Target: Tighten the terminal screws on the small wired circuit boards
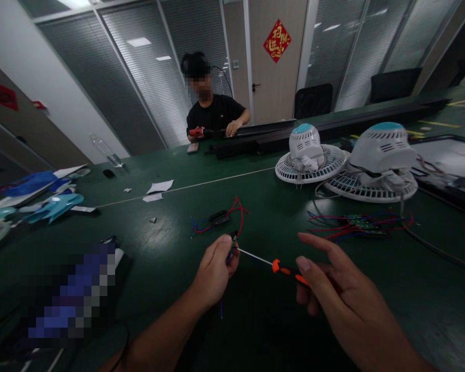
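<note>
Between the thumb and fingers of my left hand [216, 266] is a small green circuit board [234, 241], mostly hidden by the fingers. A red wire runs up from it and a blue one hangs below. My right hand [335, 292] holds a screwdriver [284, 269] with an orange and black handle, its thumb on the handle and its index finger stretched out. The screwdriver's thin metal shaft points left, its tip at the board. Just beyond my left hand lies a black module [219, 218] with red and blue wires.
More wired circuit boards [360, 223] lie to the right, before two white fan housings [307, 142] on round grilles. Paper scraps [160, 187], a plastic bottle [106, 151] and blue pieces [56, 206] are at left. Across the green table [170, 248], a person [213, 111] handles a red tool.
</note>
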Demonstrator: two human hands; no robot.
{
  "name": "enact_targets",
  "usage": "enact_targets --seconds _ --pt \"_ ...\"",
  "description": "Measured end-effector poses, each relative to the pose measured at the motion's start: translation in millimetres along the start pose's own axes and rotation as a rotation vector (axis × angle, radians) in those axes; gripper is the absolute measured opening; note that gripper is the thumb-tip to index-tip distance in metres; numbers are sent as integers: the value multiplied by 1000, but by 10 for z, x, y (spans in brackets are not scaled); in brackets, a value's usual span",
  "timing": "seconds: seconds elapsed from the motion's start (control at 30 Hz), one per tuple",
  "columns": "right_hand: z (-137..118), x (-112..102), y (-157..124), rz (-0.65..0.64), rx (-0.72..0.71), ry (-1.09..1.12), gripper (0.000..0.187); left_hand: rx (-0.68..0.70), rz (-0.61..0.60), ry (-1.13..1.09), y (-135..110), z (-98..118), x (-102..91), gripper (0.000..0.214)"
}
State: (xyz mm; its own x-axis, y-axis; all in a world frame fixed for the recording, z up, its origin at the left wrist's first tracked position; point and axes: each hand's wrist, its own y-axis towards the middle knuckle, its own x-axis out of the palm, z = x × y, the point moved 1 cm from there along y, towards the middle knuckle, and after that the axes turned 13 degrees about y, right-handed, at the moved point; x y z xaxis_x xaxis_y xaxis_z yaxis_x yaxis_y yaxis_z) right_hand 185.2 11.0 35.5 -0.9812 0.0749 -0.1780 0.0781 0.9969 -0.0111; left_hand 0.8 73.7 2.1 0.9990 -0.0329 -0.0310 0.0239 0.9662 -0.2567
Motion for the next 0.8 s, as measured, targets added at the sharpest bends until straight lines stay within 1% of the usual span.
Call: enact_targets --seconds 0.13,0.4,0.57,0.8 --pt "20 -5 -9 7 -26 -19 47 2 11 -7 2 -5 0 30" --pt "15 -8 -10 25 -22 -12 49 -7 35 -27 -6 17 16 31" --pt "8 0 -29 69 -17 39 48 -9 22 -15 -15 33 25 34" --pt "33 -15 -10 51 -13 15 49 4 -6 -11 -23 30 13 32"
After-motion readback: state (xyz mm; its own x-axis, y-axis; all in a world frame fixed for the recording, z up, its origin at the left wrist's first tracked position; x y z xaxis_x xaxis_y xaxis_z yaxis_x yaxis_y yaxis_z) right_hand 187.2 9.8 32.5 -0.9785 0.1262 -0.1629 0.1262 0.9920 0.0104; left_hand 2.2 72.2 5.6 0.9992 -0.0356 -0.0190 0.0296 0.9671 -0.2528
